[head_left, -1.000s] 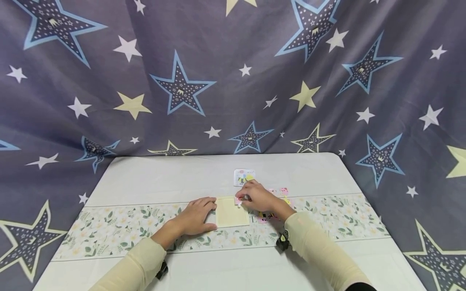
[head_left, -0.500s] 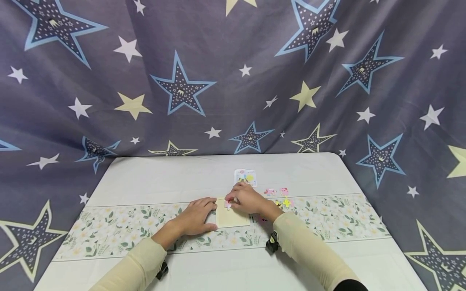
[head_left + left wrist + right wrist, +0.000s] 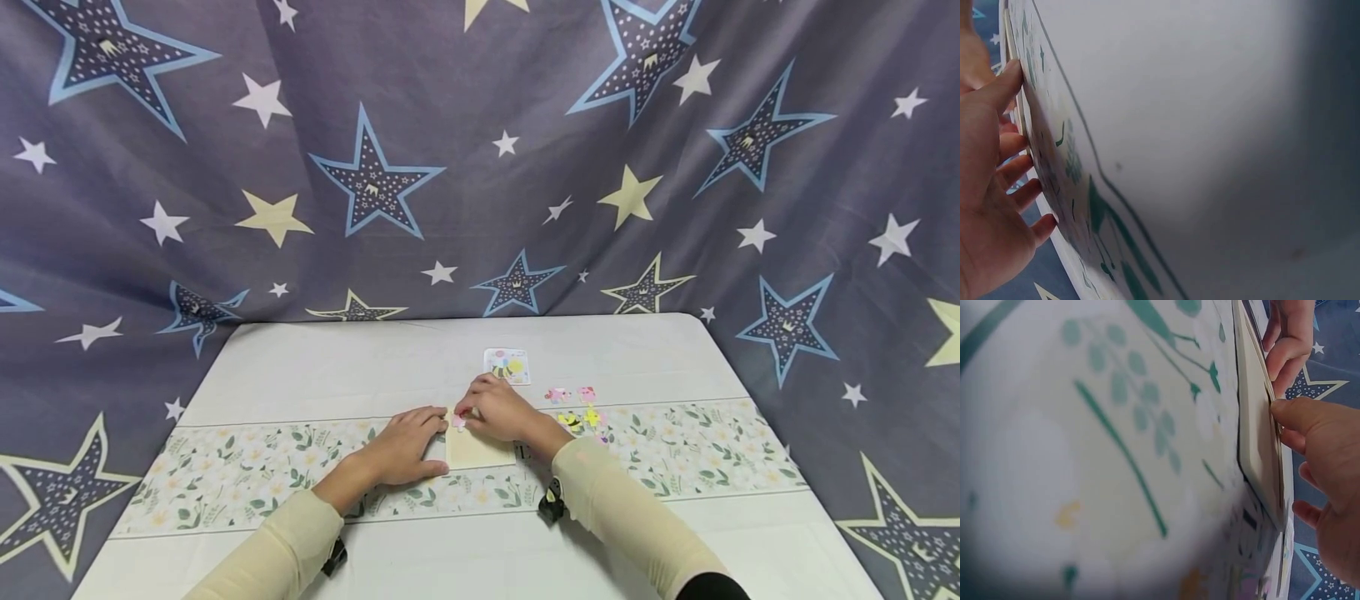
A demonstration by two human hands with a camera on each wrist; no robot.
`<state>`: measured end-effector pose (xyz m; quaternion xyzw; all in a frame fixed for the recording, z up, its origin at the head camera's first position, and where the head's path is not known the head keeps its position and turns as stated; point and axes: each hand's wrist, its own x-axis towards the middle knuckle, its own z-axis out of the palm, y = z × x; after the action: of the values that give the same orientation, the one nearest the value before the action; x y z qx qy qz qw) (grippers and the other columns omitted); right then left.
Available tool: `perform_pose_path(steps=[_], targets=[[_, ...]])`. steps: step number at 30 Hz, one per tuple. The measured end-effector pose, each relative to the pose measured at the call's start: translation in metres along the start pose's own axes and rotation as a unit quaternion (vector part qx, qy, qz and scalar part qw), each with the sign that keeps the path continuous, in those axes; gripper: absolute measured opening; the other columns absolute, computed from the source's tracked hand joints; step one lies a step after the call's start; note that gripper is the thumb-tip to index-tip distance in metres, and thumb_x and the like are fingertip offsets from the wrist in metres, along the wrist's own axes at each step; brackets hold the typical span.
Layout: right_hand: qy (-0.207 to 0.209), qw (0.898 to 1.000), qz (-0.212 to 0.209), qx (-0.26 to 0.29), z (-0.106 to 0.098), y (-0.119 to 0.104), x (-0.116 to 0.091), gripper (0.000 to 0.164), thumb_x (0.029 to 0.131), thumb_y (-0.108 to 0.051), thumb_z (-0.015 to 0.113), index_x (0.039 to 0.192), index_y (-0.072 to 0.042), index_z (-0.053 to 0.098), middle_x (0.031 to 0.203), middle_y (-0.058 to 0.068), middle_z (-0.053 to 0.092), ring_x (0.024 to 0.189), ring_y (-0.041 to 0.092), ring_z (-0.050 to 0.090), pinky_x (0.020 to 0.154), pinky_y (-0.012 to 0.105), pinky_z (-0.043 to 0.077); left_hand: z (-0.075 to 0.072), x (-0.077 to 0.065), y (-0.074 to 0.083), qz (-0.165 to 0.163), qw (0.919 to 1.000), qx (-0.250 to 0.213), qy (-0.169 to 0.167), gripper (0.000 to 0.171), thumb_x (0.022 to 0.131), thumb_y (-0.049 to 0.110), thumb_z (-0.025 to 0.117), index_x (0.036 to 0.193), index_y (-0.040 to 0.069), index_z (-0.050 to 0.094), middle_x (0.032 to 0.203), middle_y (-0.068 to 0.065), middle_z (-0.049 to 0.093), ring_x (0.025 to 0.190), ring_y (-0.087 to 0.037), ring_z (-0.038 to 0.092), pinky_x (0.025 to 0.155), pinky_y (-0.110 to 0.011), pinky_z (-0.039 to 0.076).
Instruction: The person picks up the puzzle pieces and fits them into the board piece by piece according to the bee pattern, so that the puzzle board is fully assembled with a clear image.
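On the table [image 3: 360, 367], a relaxed left hand [image 3: 401, 446] steadies the tray [image 3: 480, 455] while the right hand [image 3: 501, 408] pinches a puzzle piece [image 3: 458, 423], apparently for placement, needing alignment next.

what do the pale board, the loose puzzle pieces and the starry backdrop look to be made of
Board: probably wood, matte and unpainted, going by its even, pale tan colour.
Loose pieces: perhaps card or thin wood, printed in bright colours; too small to be sure.
Backdrop: most likely fabric, matte and printed, as its soft folds suggest.
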<state>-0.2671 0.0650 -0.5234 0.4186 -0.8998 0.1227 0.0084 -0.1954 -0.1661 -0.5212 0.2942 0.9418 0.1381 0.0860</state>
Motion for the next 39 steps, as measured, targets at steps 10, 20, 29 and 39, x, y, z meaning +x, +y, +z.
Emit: perform_pose_path(steps=[10,20,29,39], targets=[[0.002,1.0,0.006,0.003,0.002,-0.001,0.002,0.018,0.095,-0.028,0.071,0.112,-0.027,0.077,0.117,-0.006,0.07,0.125,0.019,0.053,0.107,0.045,0.045,0.0,0.0,0.001,-0.003,1.0,0.003,0.0,0.07,0.093,0.055,0.068,0.144,0.009,0.053,0.159,-0.012,0.041,0.149,-0.034,0.037,0.12,-0.059,0.031],[-0.012,0.999,-0.003,0.032,-0.005,0.004,0.004,0.021,0.097,-0.03,0.068,0.115,-0.024,0.077,0.12,-0.002,0.069,0.126,0.023,0.054,0.111,0.047,0.043,-0.001,-0.001,-0.002,0.004,1.0,0.006,0.002,0.07,0.094,0.055,0.067,0.144,0.008,0.052,0.159,-0.013,0.042,0.149,-0.034,0.038,0.12,-0.058,0.032],[-0.014,0.998,0.026,0.056,-0.02,0.023,-0.008,0.024,0.098,-0.027,0.068,0.12,-0.02,0.075,0.123,0.001,0.069,0.129,0.028,0.054,0.111,0.052,0.043,0.0,0.0,-0.002,0.003,1.0,0.005,-0.002,0.069,0.094,0.055,0.066,0.145,0.011,0.052,0.16,-0.012,0.04,0.15,-0.033,0.037,0.12,-0.058,0.032],[0.003,0.996,0.05,0.076,-0.033,0.05,-0.03,0.027,0.096,-0.023,0.068,0.122,-0.016,0.074,0.123,0.006,0.07,0.132,0.036,0.052,0.112,0.06,0.039,0.0,0.0,-0.002,0.007,1.0,-0.001,0.007,0.069,0.093,0.054,0.068,0.144,0.01,0.053,0.159,-0.013,0.042,0.149,-0.034,0.038,0.119,-0.06,0.032]])
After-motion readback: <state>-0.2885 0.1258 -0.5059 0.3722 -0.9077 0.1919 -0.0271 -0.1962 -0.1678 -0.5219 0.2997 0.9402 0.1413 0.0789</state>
